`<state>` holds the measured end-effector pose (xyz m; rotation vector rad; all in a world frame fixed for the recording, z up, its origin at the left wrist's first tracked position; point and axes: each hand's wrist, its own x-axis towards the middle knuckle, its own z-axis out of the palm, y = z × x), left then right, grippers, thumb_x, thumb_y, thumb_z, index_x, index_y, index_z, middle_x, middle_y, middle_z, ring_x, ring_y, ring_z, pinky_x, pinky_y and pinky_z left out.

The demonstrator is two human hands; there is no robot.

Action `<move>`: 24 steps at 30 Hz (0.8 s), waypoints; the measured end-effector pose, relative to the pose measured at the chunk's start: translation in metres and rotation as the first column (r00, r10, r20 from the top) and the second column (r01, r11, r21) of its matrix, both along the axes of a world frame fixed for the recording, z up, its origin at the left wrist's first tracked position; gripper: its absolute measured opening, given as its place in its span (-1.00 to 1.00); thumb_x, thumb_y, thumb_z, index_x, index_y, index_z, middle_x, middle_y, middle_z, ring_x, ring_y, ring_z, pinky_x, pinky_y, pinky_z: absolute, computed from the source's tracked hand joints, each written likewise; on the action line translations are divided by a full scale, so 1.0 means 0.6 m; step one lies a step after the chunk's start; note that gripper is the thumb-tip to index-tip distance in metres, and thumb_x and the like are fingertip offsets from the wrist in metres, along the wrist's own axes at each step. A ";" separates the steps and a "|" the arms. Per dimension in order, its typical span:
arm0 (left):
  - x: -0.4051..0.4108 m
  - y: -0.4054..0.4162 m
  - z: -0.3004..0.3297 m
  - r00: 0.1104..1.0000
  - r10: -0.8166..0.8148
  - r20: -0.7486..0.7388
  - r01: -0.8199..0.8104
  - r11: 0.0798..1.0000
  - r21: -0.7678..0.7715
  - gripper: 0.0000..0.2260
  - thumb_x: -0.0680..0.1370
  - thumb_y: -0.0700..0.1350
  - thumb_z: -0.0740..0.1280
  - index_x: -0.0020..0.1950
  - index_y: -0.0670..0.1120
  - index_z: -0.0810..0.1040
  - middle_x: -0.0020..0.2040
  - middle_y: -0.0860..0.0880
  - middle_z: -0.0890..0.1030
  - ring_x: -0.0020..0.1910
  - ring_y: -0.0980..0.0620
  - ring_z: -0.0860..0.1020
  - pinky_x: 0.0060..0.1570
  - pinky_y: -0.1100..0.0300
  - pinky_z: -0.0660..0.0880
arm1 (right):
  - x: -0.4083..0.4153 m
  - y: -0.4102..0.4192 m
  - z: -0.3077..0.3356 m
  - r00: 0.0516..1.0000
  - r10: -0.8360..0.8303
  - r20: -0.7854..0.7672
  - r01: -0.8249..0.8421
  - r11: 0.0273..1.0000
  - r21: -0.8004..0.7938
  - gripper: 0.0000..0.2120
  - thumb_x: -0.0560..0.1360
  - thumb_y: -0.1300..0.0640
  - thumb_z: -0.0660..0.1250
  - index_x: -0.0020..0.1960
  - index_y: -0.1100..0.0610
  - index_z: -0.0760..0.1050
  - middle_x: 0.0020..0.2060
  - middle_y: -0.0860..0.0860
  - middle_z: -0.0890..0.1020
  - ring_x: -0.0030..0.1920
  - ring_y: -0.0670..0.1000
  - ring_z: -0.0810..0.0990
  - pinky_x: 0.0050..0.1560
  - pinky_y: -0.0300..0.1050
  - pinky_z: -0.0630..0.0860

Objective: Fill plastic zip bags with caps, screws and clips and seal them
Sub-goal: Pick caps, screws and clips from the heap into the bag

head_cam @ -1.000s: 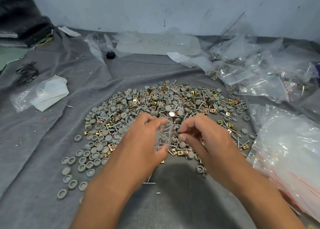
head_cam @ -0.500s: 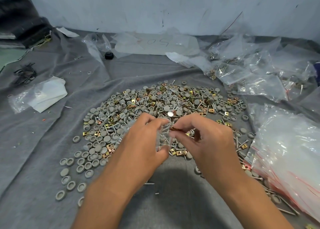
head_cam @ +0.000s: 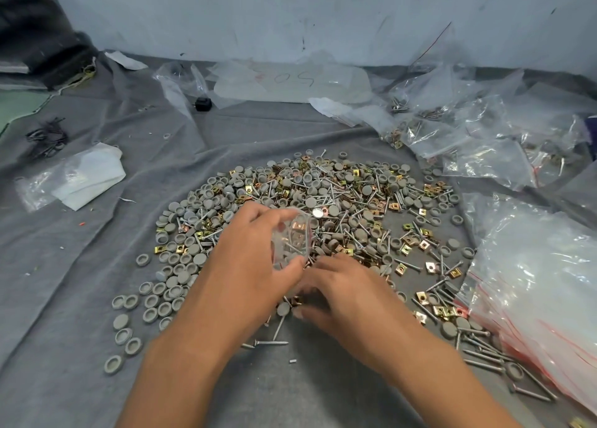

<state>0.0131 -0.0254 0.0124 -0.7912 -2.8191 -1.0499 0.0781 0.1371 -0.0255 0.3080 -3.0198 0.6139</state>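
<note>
- Head view — left hand [head_cam: 258, 259] grasps a small clear zip bag [head_cam: 292, 238], thumb low and fingers curled over the top; the bag stands roughly upright, long axis near vertical, mouth probably facing up and away, though glare blurs the rim.
- Inside the bag: a copper-toned clip [head_cam: 298, 226] near the top and a few screws below it.
- The bag sits at the fingertips, above and ahead of the palm, raised just over the pile of parts [head_cam: 339, 208].
- Right hand [head_cam: 342, 290] lies palm down on the pile's near edge, just beside and below the bag; fingers reach left among loose pieces — cannot tell whether they pinch anything.
- Pile: grey caps, gold clips and silver screws mixed on a grey cloth [head_cam: 80, 266].
- Writing: a large clear bag [head_cam: 290, 83] at the back by the wall shows handwritten marks, read upside down as "50" with one more unclear character.
- Filled bags [head_cam: 468, 136] at far right; a stack of red-striped empty zip bags [head_cam: 542, 285] at near right.
- Folded white sheet in plastic [head_cam: 80, 177] at left.
</note>
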 end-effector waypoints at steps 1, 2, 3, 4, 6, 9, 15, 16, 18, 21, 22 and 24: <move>0.000 0.000 0.001 1.000 0.000 -0.001 0.000 1.000 0.005 -0.46 0.47 0.06 0.48 0.41 0.27 0.41 0.06 0.32 0.35 -0.02 0.38 0.43 -0.17 0.39 0.38 | -0.002 -0.004 0.000 1.000 0.012 0.021 -0.013 1.000 0.029 -0.76 0.55 -0.20 0.34 0.19 -0.21 0.52 0.04 -0.23 0.51 0.09 -0.11 0.39 0.04 -0.14 0.38; -0.001 -0.001 0.001 1.000 -0.002 -0.002 0.002 1.000 0.011 -0.46 0.47 0.05 0.49 0.40 0.27 0.42 0.06 0.31 0.35 -0.01 0.40 0.42 -0.16 0.39 0.38 | -0.003 -0.007 0.001 0.999 0.021 0.030 -0.023 0.999 0.043 -0.78 0.56 -0.20 0.33 0.18 -0.19 0.52 0.05 -0.21 0.50 0.10 -0.09 0.39 0.06 -0.14 0.37; -0.001 -0.002 0.002 1.000 -0.002 -0.002 0.002 1.000 0.016 -0.47 0.46 0.05 0.49 0.40 0.26 0.42 0.06 0.31 0.36 -0.01 0.41 0.42 -0.14 0.40 0.39 | -0.004 -0.007 0.002 0.999 0.029 0.034 -0.030 0.999 0.041 -0.82 0.58 -0.18 0.32 0.14 -0.18 0.52 0.04 -0.19 0.50 0.10 -0.08 0.39 0.06 -0.14 0.35; -0.002 -0.003 0.002 1.000 0.000 -0.003 0.000 1.000 0.022 -0.47 0.46 0.04 0.50 0.39 0.26 0.43 0.05 0.30 0.37 -0.01 0.41 0.42 -0.12 0.43 0.39 | -0.003 -0.006 0.002 0.999 0.032 0.038 -0.033 0.999 0.037 -0.88 0.59 -0.15 0.31 0.09 -0.16 0.49 0.01 -0.18 0.48 0.08 -0.07 0.38 0.02 -0.14 0.32; -0.003 -0.008 0.004 1.000 0.011 -0.005 -0.011 1.000 0.021 -0.48 0.46 0.06 0.50 0.38 0.27 0.44 0.05 0.30 0.37 -0.01 0.41 0.43 -0.12 0.48 0.38 | 0.000 0.000 0.001 0.999 0.021 0.044 -0.022 1.000 0.021 -0.90 0.61 -0.08 0.31 0.02 -0.14 0.38 -0.04 -0.20 0.45 0.02 -0.09 0.35 -0.06 -0.13 0.28; -0.007 -0.014 0.005 0.999 0.040 -0.012 -0.040 0.999 0.036 -0.49 0.46 0.05 0.50 0.38 0.24 0.47 0.03 0.29 0.38 -0.06 0.34 0.46 -0.11 0.54 0.37 | -0.001 0.009 -0.001 0.998 -0.056 -0.017 0.055 0.997 -0.059 -0.91 0.63 0.00 0.29 0.07 -0.11 0.38 -0.06 -0.18 0.47 -0.01 -0.06 0.39 -0.08 -0.04 0.44; -0.008 -0.013 0.005 0.999 0.045 -0.011 -0.045 0.999 0.024 -0.48 0.46 0.06 0.49 0.39 0.23 0.46 0.05 0.29 0.38 -0.09 0.29 0.48 -0.17 0.47 0.37 | -0.015 0.000 -0.012 0.993 -0.098 -0.062 0.101 0.994 0.045 -0.80 0.63 -0.09 0.28 0.23 -0.11 0.47 -0.03 -0.16 0.47 0.06 -0.05 0.43 -0.07 -0.16 0.37; -0.008 -0.013 0.005 0.999 0.046 -0.010 -0.045 0.999 0.021 -0.48 0.46 0.07 0.49 0.39 0.25 0.45 0.05 0.30 0.37 -0.09 0.29 0.48 -0.19 0.45 0.36 | -0.016 -0.001 -0.012 0.993 -0.098 -0.062 0.101 0.993 0.054 -0.81 0.62 -0.09 0.29 0.21 -0.11 0.47 -0.03 -0.16 0.48 0.04 -0.06 0.43 -0.09 -0.18 0.34; -0.008 -0.014 0.003 0.999 0.046 -0.010 -0.046 0.999 0.017 -0.48 0.46 0.09 0.48 0.40 0.26 0.44 0.05 0.30 0.37 -0.09 0.29 0.48 -0.20 0.43 0.36 | -0.016 0.001 -0.012 0.993 -0.099 -0.065 0.103 0.993 0.064 -0.83 0.61 -0.09 0.31 0.17 -0.10 0.46 -0.05 -0.17 0.48 0.00 -0.08 0.41 -0.11 -0.19 0.30; -0.008 -0.012 0.001 0.999 0.037 -0.008 -0.036 0.999 0.020 -0.48 0.45 0.08 0.48 0.39 0.27 0.44 0.04 0.30 0.37 -0.06 0.34 0.46 -0.18 0.40 0.37 | -0.012 0.005 -0.010 0.993 -0.095 -0.070 0.100 0.991 0.087 -0.82 0.59 -0.09 0.34 0.16 -0.11 0.45 -0.10 -0.20 0.42 -0.04 -0.08 0.38 -0.13 -0.19 0.28; -0.008 -0.012 0.000 0.999 0.035 -0.010 -0.035 0.999 0.016 -0.48 0.46 0.08 0.49 0.39 0.27 0.43 0.04 0.30 0.37 -0.05 0.35 0.45 -0.18 0.39 0.37 | -0.011 0.007 -0.009 0.993 -0.100 -0.066 0.106 0.990 0.090 -0.82 0.58 -0.08 0.34 0.16 -0.12 0.45 -0.11 -0.22 0.39 -0.04 -0.08 0.39 -0.13 -0.19 0.28; -0.008 -0.011 -0.002 0.999 0.035 -0.018 -0.035 0.999 0.006 -0.47 0.46 0.09 0.49 0.39 0.28 0.42 0.03 0.29 0.38 -0.03 0.37 0.44 -0.19 0.39 0.37 | -0.009 0.010 -0.008 0.993 -0.109 -0.046 0.112 0.991 0.077 -0.83 0.59 -0.06 0.34 0.15 -0.14 0.43 -0.09 -0.23 0.37 -0.02 -0.09 0.43 -0.14 -0.19 0.29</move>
